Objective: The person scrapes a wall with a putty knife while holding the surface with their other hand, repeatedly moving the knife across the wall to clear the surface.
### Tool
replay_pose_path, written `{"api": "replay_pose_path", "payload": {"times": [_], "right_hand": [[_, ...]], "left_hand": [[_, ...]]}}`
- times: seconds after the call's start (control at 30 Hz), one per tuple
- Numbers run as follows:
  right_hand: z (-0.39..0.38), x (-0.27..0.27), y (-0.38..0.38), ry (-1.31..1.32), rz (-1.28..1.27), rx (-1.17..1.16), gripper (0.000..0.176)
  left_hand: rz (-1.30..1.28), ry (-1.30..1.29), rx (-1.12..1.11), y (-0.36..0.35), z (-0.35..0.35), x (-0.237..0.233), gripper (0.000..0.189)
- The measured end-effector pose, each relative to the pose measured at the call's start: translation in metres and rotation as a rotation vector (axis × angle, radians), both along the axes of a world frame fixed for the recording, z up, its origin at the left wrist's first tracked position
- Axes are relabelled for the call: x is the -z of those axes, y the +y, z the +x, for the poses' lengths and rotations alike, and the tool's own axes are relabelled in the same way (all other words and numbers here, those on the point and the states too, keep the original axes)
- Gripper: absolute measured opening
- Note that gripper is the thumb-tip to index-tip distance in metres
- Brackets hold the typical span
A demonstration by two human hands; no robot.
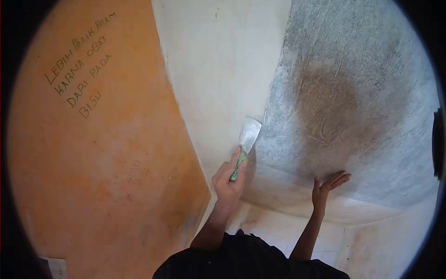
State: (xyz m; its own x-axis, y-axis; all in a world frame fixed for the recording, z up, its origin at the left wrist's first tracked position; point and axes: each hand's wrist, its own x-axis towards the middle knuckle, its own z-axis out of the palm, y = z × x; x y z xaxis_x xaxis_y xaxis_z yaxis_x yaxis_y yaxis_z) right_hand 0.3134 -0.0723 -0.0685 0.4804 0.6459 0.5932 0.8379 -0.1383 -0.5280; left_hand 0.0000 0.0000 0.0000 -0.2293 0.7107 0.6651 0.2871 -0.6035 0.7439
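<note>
My left hand (228, 185) is closed around the green handle of a putty knife (251, 132). The knife's broad metal blade points up and lies at the edge between a white strip of wall (218, 60) and a grey, rough-looking wall surface (371, 135). Whether the blade presses on the wall cannot be told. To the right, my right hand (327, 185) is held at the lower part of the grey surface, holding nothing, with its fingers stretched out and thumb apart. A large brown stain (325, 107) darkens the grey area above it.
An orange wall (121, 158) fills the left side, with dark handwriting (83, 65) near its top. Pale tiles (274, 235) show low down behind my arms. A black shirt (246, 260) covers the bottom middle. Part of a pale sheet (58, 267) shows at lower left.
</note>
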Motion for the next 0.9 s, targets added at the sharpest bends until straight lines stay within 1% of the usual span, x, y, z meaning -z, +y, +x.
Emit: {"api": "replay_pose_path", "payload": {"times": [0.07,0.1,0.2,0.27,0.4,0.43,0.5,0.6,0.7,0.77,0.8,0.87,0.9], "right_hand": [[0.000,0.018,0.011,-0.057,-0.007,0.063,0.105],[0.017,0.005,0.004,-0.097,-0.026,0.058,0.105],[0.003,0.006,0.010,-0.058,-0.035,0.080,0.106],[-0.005,-0.007,0.015,-0.051,-0.034,0.085,0.105],[-0.009,-0.012,0.017,-0.029,-0.041,0.090,0.104],[-0.006,-0.004,0.011,-0.024,-0.023,0.056,0.104],[-0.004,-0.003,0.012,-0.019,-0.019,0.056,0.103],[-0.003,0.000,0.011,-0.050,-0.037,0.080,0.102],[-0.003,-0.002,0.010,-0.033,-0.044,0.075,0.101],[-0.001,0.000,0.012,-0.049,-0.039,0.089,0.101],[-0.002,0.000,0.015,-0.047,-0.033,0.088,0.101],[-0.007,0.000,0.011,-0.025,-0.047,0.082,0.101],[-0.007,-0.001,0.010,-0.018,-0.051,0.082,0.101]], "left_hand": [[0.034,0.052,-0.014,0.002,-0.007,-0.007,0.037],[0.012,0.012,-0.019,-0.007,0.007,-0.008,0.037],[-0.026,0.019,-0.003,-0.009,0.002,-0.007,0.037],[-0.033,0.010,0.027,0.008,0.002,-0.007,0.037],[-0.034,0.016,0.038,0.013,0.002,-0.015,0.037],[-0.003,-0.003,0.007,-0.004,0.003,-0.005,0.037],[0.013,-0.023,0.010,-0.003,0.003,-0.004,0.037],[0.023,0.017,0.013,0.002,0.002,-0.009,0.038],[-0.007,-0.020,0.023,0.000,0.002,-0.005,0.038],[0.056,-0.053,0.037,0.000,0.001,0.005,0.038],[0.062,-0.051,0.036,0.001,0.000,-0.005,0.038],[-0.110,0.046,0.057,-0.006,-0.003,-0.026,0.034],[-0.110,0.045,0.060,-0.005,-0.004,-0.023,0.034]]}}
